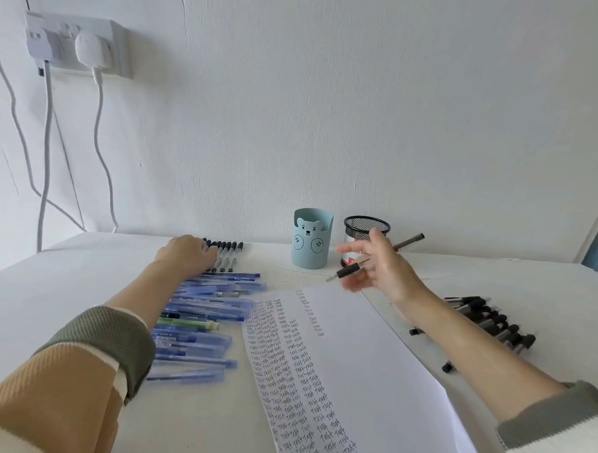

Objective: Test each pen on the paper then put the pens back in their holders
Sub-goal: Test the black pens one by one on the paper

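Note:
My right hand (379,267) holds a black pen (408,242) in the air in front of the black mesh holder (367,226), tip pointing down-left. Left of that holder stands the light blue bear holder (311,240). My left hand (186,254) rests on a row of black-capped pens (228,254) at the back of the table. A white paper (363,376) covered with columns of the word "test" lies in the middle. Several blue pens (201,321) lie left of it under my left forearm. A pile of black pens (489,320) lies right of it.
The table (83,278) is white and meets a white wall at the back. A wall socket (72,43) with white cables hanging from it sits at the upper left. Loose black caps (447,367) lie near the paper's right edge.

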`<state>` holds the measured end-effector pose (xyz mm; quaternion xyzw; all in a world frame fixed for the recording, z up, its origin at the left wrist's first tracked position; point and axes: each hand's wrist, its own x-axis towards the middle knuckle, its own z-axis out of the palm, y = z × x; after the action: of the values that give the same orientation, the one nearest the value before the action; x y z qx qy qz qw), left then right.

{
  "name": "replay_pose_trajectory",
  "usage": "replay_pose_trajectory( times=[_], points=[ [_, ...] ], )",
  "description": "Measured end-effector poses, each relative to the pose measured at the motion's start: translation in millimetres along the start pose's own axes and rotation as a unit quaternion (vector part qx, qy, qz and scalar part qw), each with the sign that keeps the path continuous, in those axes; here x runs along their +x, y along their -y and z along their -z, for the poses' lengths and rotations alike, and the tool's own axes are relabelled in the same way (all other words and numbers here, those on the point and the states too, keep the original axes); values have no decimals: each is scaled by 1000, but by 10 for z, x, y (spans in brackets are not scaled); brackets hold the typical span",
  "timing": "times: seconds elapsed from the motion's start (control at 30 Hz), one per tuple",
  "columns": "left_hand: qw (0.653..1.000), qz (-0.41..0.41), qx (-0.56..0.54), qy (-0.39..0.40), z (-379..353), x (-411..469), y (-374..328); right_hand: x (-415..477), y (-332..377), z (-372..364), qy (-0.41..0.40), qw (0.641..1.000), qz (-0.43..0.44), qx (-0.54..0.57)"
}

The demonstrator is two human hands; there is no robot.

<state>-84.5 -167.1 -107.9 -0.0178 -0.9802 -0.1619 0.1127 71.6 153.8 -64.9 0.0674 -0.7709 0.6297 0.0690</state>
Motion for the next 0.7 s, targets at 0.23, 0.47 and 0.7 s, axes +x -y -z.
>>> replay_pose_trajectory(
  times=[0.23,0.47,0.7],
  points=[
    [983,-181,-19,-20,46,-273,-640,-92,-78,-133,77,995,-66,3],
    [946,-313,-35,82,-214,-628,-1009,-184,-267,-335,59,985,-53,-150],
    [948,-303,-75,62,-328,-653,-959,-201,-444,-407,-6,984,-37,-173]
  ],
)
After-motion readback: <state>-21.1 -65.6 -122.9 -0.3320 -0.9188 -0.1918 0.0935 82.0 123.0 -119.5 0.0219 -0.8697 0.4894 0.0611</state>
